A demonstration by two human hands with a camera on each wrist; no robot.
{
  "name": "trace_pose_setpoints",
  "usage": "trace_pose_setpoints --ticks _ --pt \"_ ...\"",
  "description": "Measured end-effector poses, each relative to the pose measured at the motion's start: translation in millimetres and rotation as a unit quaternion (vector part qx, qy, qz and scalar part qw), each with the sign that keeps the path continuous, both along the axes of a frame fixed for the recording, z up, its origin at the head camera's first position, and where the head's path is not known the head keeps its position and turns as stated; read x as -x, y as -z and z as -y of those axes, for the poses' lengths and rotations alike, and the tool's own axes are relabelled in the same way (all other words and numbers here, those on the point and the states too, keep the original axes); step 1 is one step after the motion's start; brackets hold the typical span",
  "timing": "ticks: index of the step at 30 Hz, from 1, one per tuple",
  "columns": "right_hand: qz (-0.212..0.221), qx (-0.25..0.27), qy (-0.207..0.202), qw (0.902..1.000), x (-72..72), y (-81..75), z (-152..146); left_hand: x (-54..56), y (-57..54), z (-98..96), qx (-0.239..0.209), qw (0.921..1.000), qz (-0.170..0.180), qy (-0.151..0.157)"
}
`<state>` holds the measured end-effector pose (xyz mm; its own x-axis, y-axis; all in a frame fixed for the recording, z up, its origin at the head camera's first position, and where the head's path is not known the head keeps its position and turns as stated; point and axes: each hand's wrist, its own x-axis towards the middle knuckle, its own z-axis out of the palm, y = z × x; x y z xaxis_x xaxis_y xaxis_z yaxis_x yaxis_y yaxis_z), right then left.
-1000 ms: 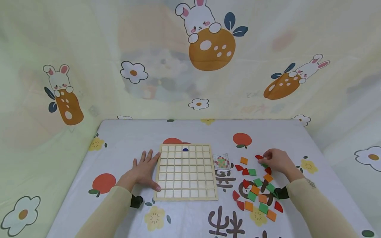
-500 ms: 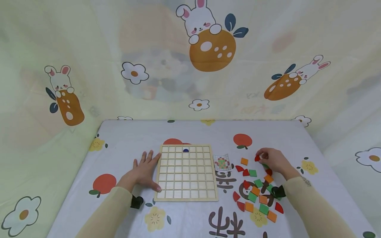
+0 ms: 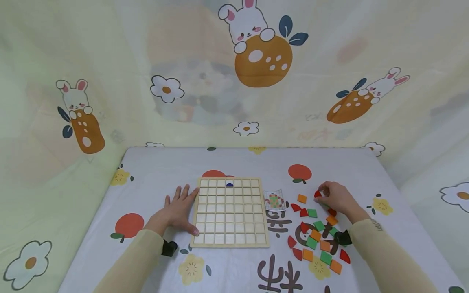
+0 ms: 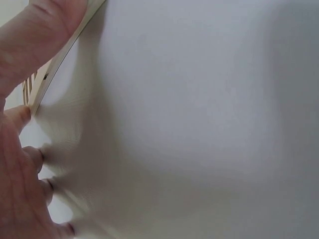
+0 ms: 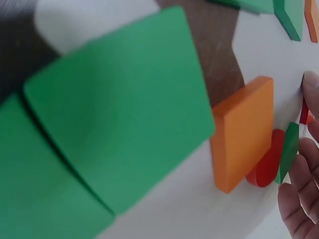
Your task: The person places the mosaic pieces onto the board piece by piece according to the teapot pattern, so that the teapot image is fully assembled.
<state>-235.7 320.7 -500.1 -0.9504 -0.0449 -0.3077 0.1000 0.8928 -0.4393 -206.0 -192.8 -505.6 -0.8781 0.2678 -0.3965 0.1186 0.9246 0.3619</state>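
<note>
We list a rabbit-print curtain (image 3: 205, 44) and printed tablecloth (image 3: 165, 162). Red piece (image 3: 317, 194): at right, pinched by the right hand (image 3: 336, 199); pointing and long axis we cannot tell. Nearby: loose pieces (image 3: 315, 235). Left hand (image 3: 176, 211): fingers spread, touching gridded board (image 3: 231, 245); blue piece (image 3: 229, 184), far-row middle compartment.

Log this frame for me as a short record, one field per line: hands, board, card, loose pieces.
Left grip: fingers spread, touching the board's left edge
Right grip: pinching a red piece
Board: gridded; blue piece in top row, middle cell
Card: right of board, printed with a coloured pattern
Loose pieces: orange squares, green squares, red wedges, scattered right of board
</note>
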Motion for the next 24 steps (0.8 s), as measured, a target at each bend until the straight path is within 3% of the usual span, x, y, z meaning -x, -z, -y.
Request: trace_pose_setpoints --ticks 16,24 --pt "0.001 -0.008 -0.002 1.0000 0.8 -2.4 3.9 -1.2 0.2 -0.4 -0.004 1.0000 -0.003 -0.001" --pt "-0.033 0.004 -0.019 0.9993 6.8 -14.6 16.5 -0.5 0.8 -1.1 0.000 1.0000 -0.001 -0.002"
